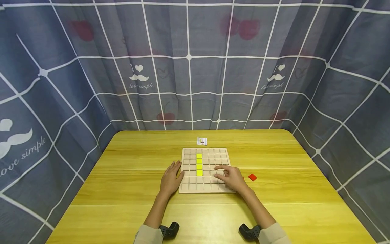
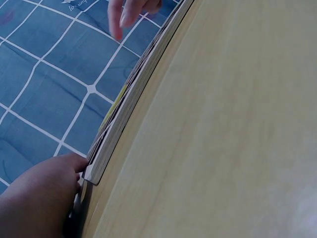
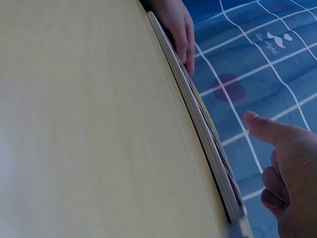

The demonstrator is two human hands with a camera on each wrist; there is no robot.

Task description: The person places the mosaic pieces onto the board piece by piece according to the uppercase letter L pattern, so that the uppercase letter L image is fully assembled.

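A pale wooden grid board (image 1: 192,186) lies on the table. Several yellow square tiles (image 1: 199,167) form a column in it, left of its middle. Along the board's left edge rests my left hand (image 1: 171,180), fingers straight; in the left wrist view its thumb (image 2: 74,161) lies against the board's near corner. My right hand (image 1: 234,178) hovers over the right part of the board, thumb and index finger spread apart with nothing visible between them. Right of it lies a red square tile (image 1: 252,177), and a sliver of another red piece (image 1: 243,178) peeks out from behind the hand.
Behind the board lies a small printed card (image 1: 202,141) with a grid pattern. The wooden table (image 1: 137,162) extends around the board. A grey-blue checked curtain (image 1: 207,78) hangs behind and at both sides. Black devices (image 1: 170,230) are strapped at both wrists.
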